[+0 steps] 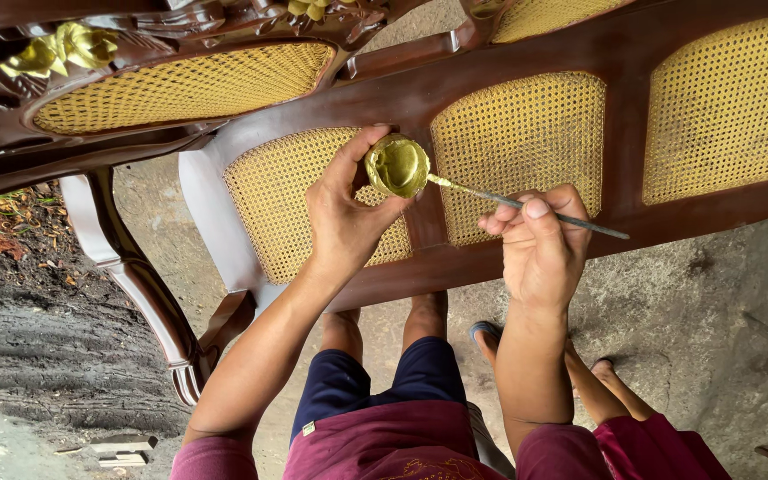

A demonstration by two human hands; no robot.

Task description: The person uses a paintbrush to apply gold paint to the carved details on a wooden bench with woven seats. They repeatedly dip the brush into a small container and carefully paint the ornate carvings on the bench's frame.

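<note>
My left hand (341, 213) grips a small round cup of gold paint (396, 165), tipped toward me in front of the furniture. My right hand (540, 240) pinches a thin paintbrush (526, 205); its gold tip rests at the cup's rim and its dark handle points right. Behind both hands stands a dark brown carved wooden frame (526, 53) with several yellow woven cane panels (519, 147). Gold-painted carved flowers (64, 49) sit on the frame at the upper left.
A curved, carved wooden leg (140, 284) reaches down to the ground at the left. Rough grey concrete ground (695, 320) lies beneath, with dirt and debris at the far left. My knees in dark shorts and my sandalled foot (486, 333) are below the frame.
</note>
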